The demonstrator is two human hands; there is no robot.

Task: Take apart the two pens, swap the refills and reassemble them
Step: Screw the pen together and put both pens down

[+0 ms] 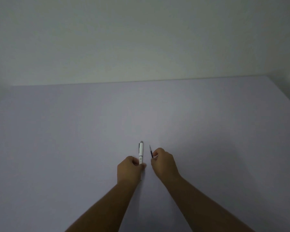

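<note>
Left hand (pixel 130 168) is curled closed around the lower end of a white pen barrel (pixel 141 152), fingers wrapped, thumb side toward the middle. Barrel points away from the person, roughly upright in the frame, grey cap end at the far tip, dark clip along its left side. Held just above the table (pixel 57 139); can't tell if the near end touches the surface.

Just right of the barrel, apart from it: a thin dark refill (pixel 151 151), also pointing away, tilted slightly left at the top, fine tip at the far end. Right hand (pixel 164 162) pinches its near end between thumb and fingertips, other fingers folded in. The two hands are close side by side, not touching.

Table is a plain pale lavender surface, dim light. Pale wall (pixel 141 39) behind the far edge. Both forearms bare, coming in from the bottom of the frame. Second pen not visible.
</note>
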